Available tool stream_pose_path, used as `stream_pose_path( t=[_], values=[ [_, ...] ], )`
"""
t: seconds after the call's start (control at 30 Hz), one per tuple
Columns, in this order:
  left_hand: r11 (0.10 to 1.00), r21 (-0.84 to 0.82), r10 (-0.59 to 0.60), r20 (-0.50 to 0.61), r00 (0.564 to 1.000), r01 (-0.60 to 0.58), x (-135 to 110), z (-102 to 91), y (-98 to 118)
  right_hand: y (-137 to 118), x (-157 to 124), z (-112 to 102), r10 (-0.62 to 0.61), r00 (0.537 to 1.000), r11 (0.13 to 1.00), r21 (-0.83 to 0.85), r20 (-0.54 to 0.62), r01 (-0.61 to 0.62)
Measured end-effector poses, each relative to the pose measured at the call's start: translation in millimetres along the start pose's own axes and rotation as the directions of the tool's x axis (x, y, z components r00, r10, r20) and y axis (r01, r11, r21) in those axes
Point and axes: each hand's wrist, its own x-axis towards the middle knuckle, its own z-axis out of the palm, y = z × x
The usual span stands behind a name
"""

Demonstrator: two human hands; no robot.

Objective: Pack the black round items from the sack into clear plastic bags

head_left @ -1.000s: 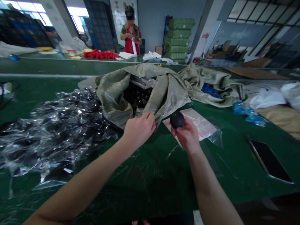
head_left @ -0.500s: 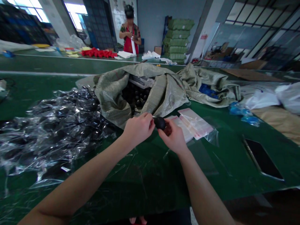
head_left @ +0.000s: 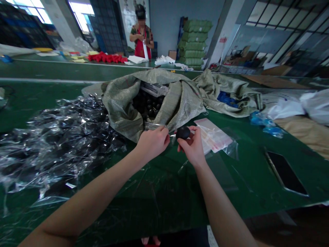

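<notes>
Green workbench (head_left: 51, 109) stretches across the hall, with a glossy heap of clear-wrapped dark round items (head_left: 61, 144) at left. Beside it, the left hand (head_left: 151, 144) is closed, seeming to pinch a thin clear plastic film (head_left: 156, 126) at the lip of a grey-green woven sack (head_left: 118, 106) holding loose black balls (head_left: 149, 104). Just right, the right hand (head_left: 192, 147) curls around a matte black ball (head_left: 183, 132), held above the bench near the left hand. Being round, it shows no clear long axis or pointing direction, so a light fingertip grip seems enough. Flat clear resealable bags (head_left: 213, 135) lie further right.
</notes>
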Motion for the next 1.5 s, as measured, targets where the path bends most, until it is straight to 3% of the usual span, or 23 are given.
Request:
stream_pose_path(
  t=[0.17, 0.3, 0.47, 0.7, 0.9, 1.13, 1.33, 1.5],
  values=[
    [1.000, 0.001, 0.008, 0.011, 1.000, -0.008, 0, 0.1, 1, -3, -1, 3, -0.148, 0.985, 0.989, 0.004, -0.086, 0.149],
    [1.000, -0.008, 0.008, -0.005, 1.000, -0.008, 0, -0.1, 0, -5, -2, 4, -0.123, 0.992, 0.992, -0.023, -0.023, 0.123],
    [1.000, -0.012, -0.012, 0.002, 1.000, 0.012, 0, -1.2, -1, 0, 1, 3, -0.110, 0.994, 0.992, 0.066, -0.020, 0.111],
    [0.998, -0.039, -0.043, -0.004, 0.999, 0.043, 1, -4.2, -4, 2, 2, -4, -0.239, 0.971, 0.935, -0.275, -0.025, 0.223],
    [0.997, -0.035, -0.074, 0.006, 0.997, 0.074, 1, -4.7, -6, 6, 3, -6, -0.241, 0.969, 0.934, -0.262, 0.048, 0.245],
    [0.999, -0.002, -0.051, 0.015, 0.999, 0.051, 0, -5.5, -2, 1, 3, -6, -0.331, 0.939, 0.859, -0.383, 0.095, 0.341],
    [0.999, 0.025, -0.037, -0.013, 0.999, 0.037, 0, 1.4, -3, 13, 6, -3, -0.282, 0.959, 0.908, -0.328, -0.020, 0.261],
    [1.000, 0.021, -0.010, -0.039, 0.999, 0.011, -1, 5.2, -4, 25, 10, -1, -0.122, 0.988, 0.975, -0.196, -0.100, 0.101]
  ],
)
